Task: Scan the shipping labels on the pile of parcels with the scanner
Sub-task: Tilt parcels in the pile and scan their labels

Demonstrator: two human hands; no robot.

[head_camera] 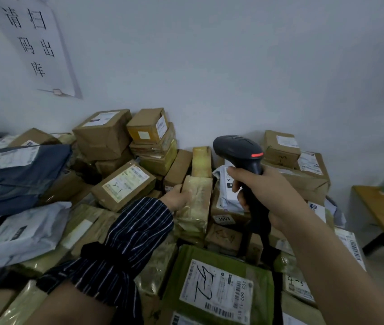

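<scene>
Against the wall, a pile of parcels (179,165) spreads wide; whatever carries it is hidden. Above the middle of the pile, the right hand (264,193) grasps the black scanner (240,151) by its handle, fingers curled round it, the head aimed away from the person and a red strip glowing on its side. The left hand (177,195), in a striped sleeve (127,242), grips the far end of a tape-wrapped yellowish box (198,202) that lies tilted among the others. Nearer the person lies a green parcel (219,285), label up. A box marked 3-1 (125,184) lies just left of the held one. A paper sign (36,43) hangs on the wall, and a wooden worktop (383,207) stands to the right.
</scene>
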